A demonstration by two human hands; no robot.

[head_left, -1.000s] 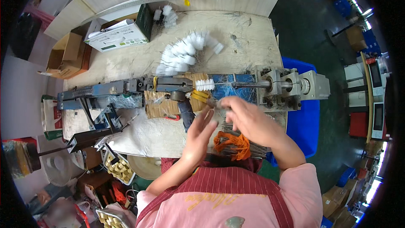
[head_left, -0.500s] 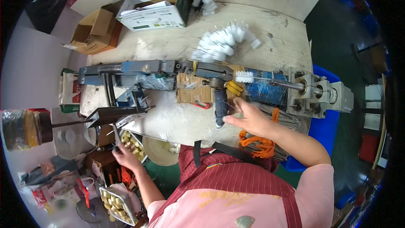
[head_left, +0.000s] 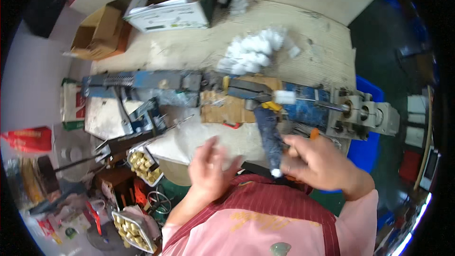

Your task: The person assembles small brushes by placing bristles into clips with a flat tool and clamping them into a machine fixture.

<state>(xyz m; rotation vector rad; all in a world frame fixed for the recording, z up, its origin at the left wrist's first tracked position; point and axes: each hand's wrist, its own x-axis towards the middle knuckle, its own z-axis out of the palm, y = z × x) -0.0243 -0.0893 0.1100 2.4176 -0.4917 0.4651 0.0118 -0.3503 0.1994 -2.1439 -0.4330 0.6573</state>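
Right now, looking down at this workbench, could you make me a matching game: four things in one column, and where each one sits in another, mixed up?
Things:
1. cardboard box
2. heap of white brush heads
3. tray of small yellowish pieces
4. dark lever handle

Places:
A. just beside the right hand, upright in front of the machine
B. far left corner of the bench
C. below the bench edge, left of the left hand
D. far side of the bench, behind the machine

Pairs: 1-B, 2-D, 3-C, 4-A
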